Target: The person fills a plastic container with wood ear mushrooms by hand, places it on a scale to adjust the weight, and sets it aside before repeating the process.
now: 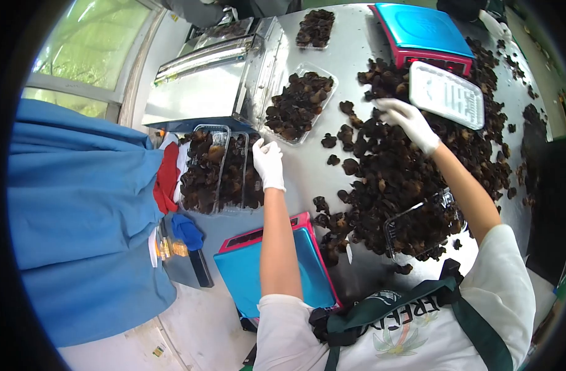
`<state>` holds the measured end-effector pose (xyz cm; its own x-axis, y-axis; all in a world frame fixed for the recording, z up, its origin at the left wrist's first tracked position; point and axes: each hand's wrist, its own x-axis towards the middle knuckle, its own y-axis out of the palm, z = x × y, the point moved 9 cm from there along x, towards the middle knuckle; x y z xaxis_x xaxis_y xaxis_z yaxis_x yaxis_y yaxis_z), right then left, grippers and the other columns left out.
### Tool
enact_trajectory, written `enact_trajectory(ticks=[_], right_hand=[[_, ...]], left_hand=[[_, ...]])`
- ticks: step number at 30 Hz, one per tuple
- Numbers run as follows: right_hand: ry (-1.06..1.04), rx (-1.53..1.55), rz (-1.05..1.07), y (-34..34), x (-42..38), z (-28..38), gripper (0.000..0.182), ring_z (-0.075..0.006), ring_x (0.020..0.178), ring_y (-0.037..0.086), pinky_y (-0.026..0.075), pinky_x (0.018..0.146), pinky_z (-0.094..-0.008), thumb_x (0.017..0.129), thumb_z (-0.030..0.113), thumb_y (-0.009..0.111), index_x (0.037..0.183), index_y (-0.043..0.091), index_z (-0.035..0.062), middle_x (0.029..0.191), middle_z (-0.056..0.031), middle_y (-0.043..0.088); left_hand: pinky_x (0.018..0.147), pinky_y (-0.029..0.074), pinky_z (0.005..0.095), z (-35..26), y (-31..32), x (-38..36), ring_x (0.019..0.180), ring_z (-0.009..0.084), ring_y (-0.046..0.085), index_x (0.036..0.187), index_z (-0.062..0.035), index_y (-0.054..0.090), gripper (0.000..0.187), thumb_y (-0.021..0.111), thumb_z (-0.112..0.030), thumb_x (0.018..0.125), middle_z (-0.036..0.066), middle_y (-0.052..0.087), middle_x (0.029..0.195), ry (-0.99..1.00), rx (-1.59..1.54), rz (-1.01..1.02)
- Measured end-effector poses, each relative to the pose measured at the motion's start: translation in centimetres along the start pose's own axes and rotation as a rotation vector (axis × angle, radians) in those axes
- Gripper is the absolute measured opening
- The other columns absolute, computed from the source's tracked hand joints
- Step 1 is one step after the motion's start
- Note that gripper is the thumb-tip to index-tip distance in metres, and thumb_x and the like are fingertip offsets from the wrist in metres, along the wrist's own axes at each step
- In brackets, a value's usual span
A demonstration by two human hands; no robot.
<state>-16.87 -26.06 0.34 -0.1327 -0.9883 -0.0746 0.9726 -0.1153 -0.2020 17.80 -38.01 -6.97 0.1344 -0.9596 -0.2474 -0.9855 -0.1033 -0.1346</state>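
Observation:
My left hand (pixel 269 163), in a white glove, is beside the filled clear trays (pixel 226 179) at the left; its fingers are bent, and what they hold, if anything, cannot be made out. My right hand (pixel 410 123), also white-gloved, reaches over the upper edge of the big heap of dark dried fungus (pixel 388 167), fingers apart, with nothing visible in them. Between and above the hands lies a clear tray filled with dark pieces (pixel 299 105). An empty white tray (pixel 447 94) rests at the heap's top, just right of my right hand.
A blue-topped pink scale (pixel 424 29) stands at the upper right, another (pixel 282 263) below my left forearm. A metal machine (pixel 202 80) is at the upper left. Another filled tray (pixel 316 28) lies at the top. A co-worker's gloved hand (pixel 495 26) shows at the upper right.

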Motion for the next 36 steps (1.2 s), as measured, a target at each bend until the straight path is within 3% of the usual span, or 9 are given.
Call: enact_trajectory(ticks=[5, 8, 11, 14, 18, 20, 28, 34, 36], right_hand=[[0.112, -0.020, -0.441, -10.3, -17.0, -3.6, 0.023, -0.0131, 0.084, 0.060, 0.047, 0.078, -0.0252, 0.090, 0.006, 0.047, 0.107, 0.061, -0.0006, 0.096, -0.0079, 0.065], [0.196, -0.194, -0.738, -14.4, -27.3, -7.1, 0.022, -0.0114, 0.081, 0.058, 0.046, 0.074, -0.0251, 0.089, 0.007, 0.048, 0.105, 0.062, 0.0017, 0.087, -0.0056, 0.064], [0.260, -0.470, -0.605, -13.3, -32.4, -10.0, 0.024, -0.0186, 0.092, 0.059, 0.045, 0.083, -0.0287, 0.089, 0.014, 0.050, 0.108, 0.059, 0.0031, 0.101, -0.0099, 0.062], [0.259, -0.358, -0.478, -11.0, -32.4, -8.7, 0.027, -0.0214, 0.097, 0.057, 0.043, 0.088, -0.0305, 0.090, 0.018, 0.051, 0.111, 0.058, 0.0030, 0.105, -0.0120, 0.060], [0.274, -0.319, -0.436, -10.3, -30.1, -9.5, 0.029, -0.0192, 0.092, 0.060, 0.045, 0.083, -0.0290, 0.089, 0.020, 0.052, 0.110, 0.059, 0.0014, 0.099, -0.0109, 0.063], [0.092, -0.372, -0.481, -9.9, -29.3, -8.1, 0.030, -0.0159, 0.084, 0.060, 0.046, 0.078, -0.0272, 0.089, 0.019, 0.053, 0.113, 0.058, 0.0023, 0.092, -0.0089, 0.065], [0.124, -0.142, -0.536, -10.0, -30.4, -5.8, 0.026, -0.0097, 0.072, 0.058, 0.045, 0.070, -0.0245, 0.085, 0.015, 0.057, 0.108, 0.062, 0.0042, 0.084, -0.0055, 0.066], [0.211, 0.011, -0.517, -9.2, -31.3, -6.4, 0.026, -0.0039, 0.053, 0.051, 0.041, 0.043, -0.0203, 0.085, 0.015, 0.056, 0.109, 0.063, 0.0078, 0.086, -0.0002, 0.066], [0.172, -0.019, -0.496, -8.5, -30.9, -6.6, 0.026, -0.0056, 0.059, 0.055, 0.045, 0.050, -0.0211, 0.085, 0.015, 0.056, 0.110, 0.063, 0.0068, 0.088, -0.0020, 0.067]], left_hand=[[0.062, 0.047, 0.0214, -2.2, 4.4, -12.3, 0.072, 0.0093, 0.055, 0.111, -0.0033, 0.052, 0.026, 0.056, -0.005, 0.085, 0.005, 0.056, 0.089, 0.293, 0.238, 0.296], [0.056, 0.046, 0.0218, 2.6, 8.3, -23.5, 0.062, 0.0085, 0.054, 0.105, -0.0037, 0.052, 0.021, 0.058, -0.006, 0.084, 0.003, 0.056, 0.077, 0.146, 0.311, 0.611], [0.050, 0.046, 0.0243, 6.4, 9.0, -30.8, 0.055, 0.0099, 0.055, 0.098, -0.0018, 0.051, 0.018, 0.060, -0.010, 0.085, 0.006, 0.058, 0.071, 0.169, 0.549, 0.717], [0.058, 0.047, 0.0299, 9.9, 9.1, -33.2, 0.062, 0.0174, 0.057, 0.098, -0.0008, 0.051, 0.020, 0.058, -0.015, 0.085, 0.010, 0.060, 0.074, -0.157, 0.356, 0.658], [0.053, 0.047, 0.0276, 8.3, 9.2, -33.0, 0.056, 0.0158, 0.055, 0.097, 0.0021, 0.051, 0.015, 0.053, -0.009, 0.087, 0.012, 0.057, 0.083, 0.125, 0.318, 0.528], [0.051, 0.049, 0.0270, 7.7, 8.7, -33.3, 0.058, 0.0147, 0.057, 0.100, 0.0024, 0.052, 0.016, 0.051, -0.006, 0.087, 0.012, 0.056, 0.087, 0.118, 0.302, 0.512], [0.045, 0.048, 0.0239, 2.7, 6.6, -34.0, 0.050, 0.0115, 0.056, 0.102, 0.0042, 0.054, 0.017, 0.051, -0.005, 0.088, 0.013, 0.058, 0.089, 0.010, 0.260, 0.494], [0.045, 0.048, 0.0232, 1.0, 5.4, -34.7, 0.052, 0.0100, 0.055, 0.102, 0.0044, 0.054, 0.017, 0.051, -0.005, 0.088, 0.011, 0.059, 0.085, -0.010, 0.228, 0.504], [0.045, 0.049, 0.0234, 1.3, 4.8, -34.5, 0.053, 0.0098, 0.055, 0.102, 0.0040, 0.054, 0.017, 0.051, -0.004, 0.088, 0.011, 0.059, 0.084, -0.016, 0.183, 0.487]])
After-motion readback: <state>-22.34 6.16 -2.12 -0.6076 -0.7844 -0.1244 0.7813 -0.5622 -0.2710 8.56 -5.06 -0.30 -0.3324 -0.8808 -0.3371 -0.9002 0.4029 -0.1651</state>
